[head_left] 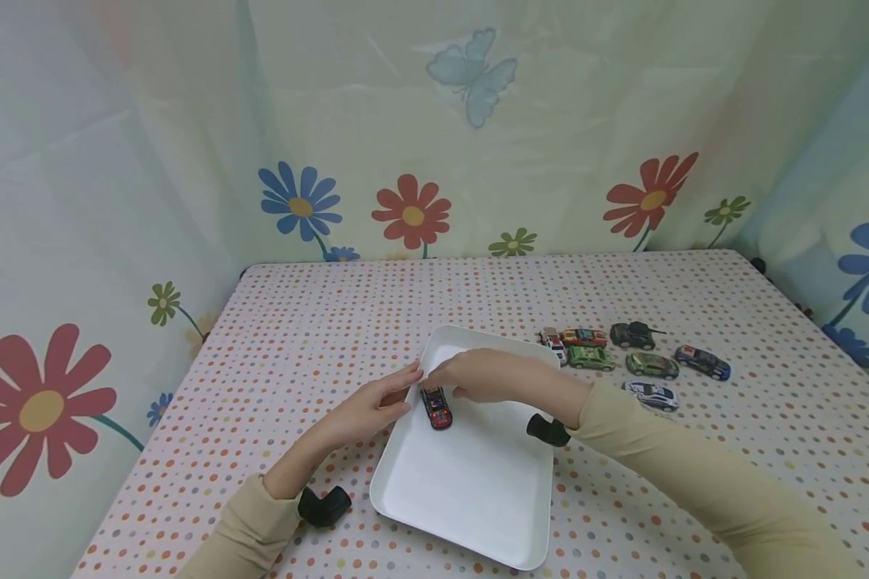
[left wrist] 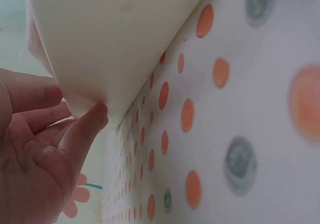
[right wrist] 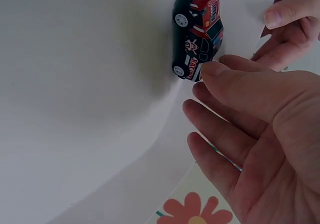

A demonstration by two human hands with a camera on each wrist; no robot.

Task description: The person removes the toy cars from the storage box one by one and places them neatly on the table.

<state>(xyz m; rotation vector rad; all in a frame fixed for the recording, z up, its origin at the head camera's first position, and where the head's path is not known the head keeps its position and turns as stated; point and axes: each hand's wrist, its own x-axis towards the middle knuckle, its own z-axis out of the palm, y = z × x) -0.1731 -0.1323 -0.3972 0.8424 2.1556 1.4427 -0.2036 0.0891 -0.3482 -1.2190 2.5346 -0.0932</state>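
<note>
A white rectangular tray [head_left: 471, 490] lies on the table in the head view. Inside it, by the left wall toward the far end, is a black-and-red toy car [head_left: 437, 408]. My right hand [head_left: 478, 374] reaches across the tray and pinches the car's far end between thumb and index finger. In the right wrist view the toy car [right wrist: 202, 34] shows racing lettering and white wheels, while the other fingers are spread apart. My left hand [head_left: 365, 410] holds the tray's left side. The left wrist view has its thumb against the tray's outer wall [left wrist: 110, 39] and the fingers at the rim.
Right of the tray stand several toy cars, including a white one [head_left: 652, 395], a green one [head_left: 591, 358] and a blue-and-red one [head_left: 702, 362]. A black vehicle with a barrel [head_left: 633, 334] is among them. A dotted cloth [head_left: 297, 338] covers the table; a flowered curtain [head_left: 550, 161] hangs behind.
</note>
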